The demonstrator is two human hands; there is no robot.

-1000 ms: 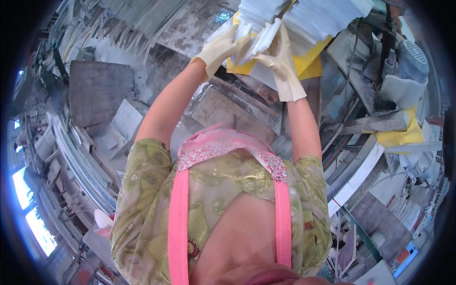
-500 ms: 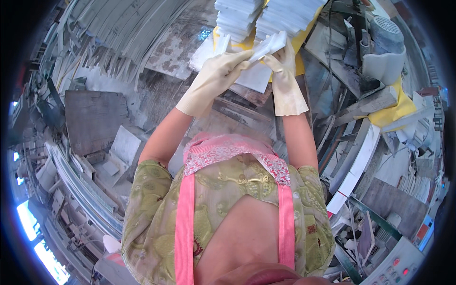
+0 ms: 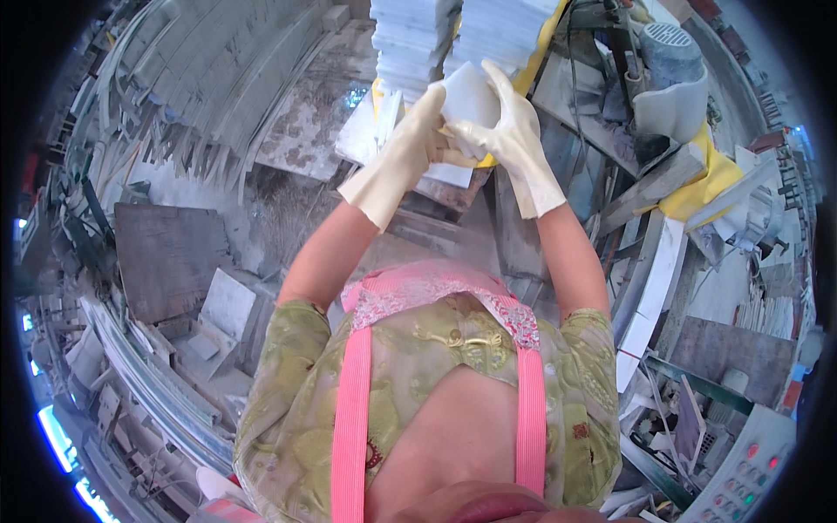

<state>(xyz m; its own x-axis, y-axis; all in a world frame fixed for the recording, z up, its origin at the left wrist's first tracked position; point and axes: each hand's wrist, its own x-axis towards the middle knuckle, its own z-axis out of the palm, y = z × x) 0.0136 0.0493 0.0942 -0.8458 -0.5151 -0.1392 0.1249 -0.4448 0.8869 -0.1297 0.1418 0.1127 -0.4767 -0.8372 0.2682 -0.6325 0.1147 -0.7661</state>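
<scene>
Head view: grasping a white slab btwn both hands in upper ctr of frame, tilted w/ one corner pointing up. Gripping its lower left side w/ left hand, fingers bent in toward it. Holding its right side w/ right hand, thumb laid across the lower part, fingers stretched up along the edge. Wearing cream gloves on both, cuffs reaching past the wrists (bare from there to the sleeves).

Just above, at top ctr, seeing a left stack and a right stack of thin white pieces, side by side w/ uneven edges; also a yellow sheet along the right stack's side. Noting narrow white strips next to left hand.

At upper left, showing a pile of long grey strips; at mid left, a brown board. At upper right, showing a grey drum w/ slotted top; just below, a yellow cloth.

Re writing: at lower right, showing a control panel w/ rows of small buttons, incl. lit red and green ones; markings too small to make out. Wearing a pink apron over a green patterned top, lower ctr.
</scene>
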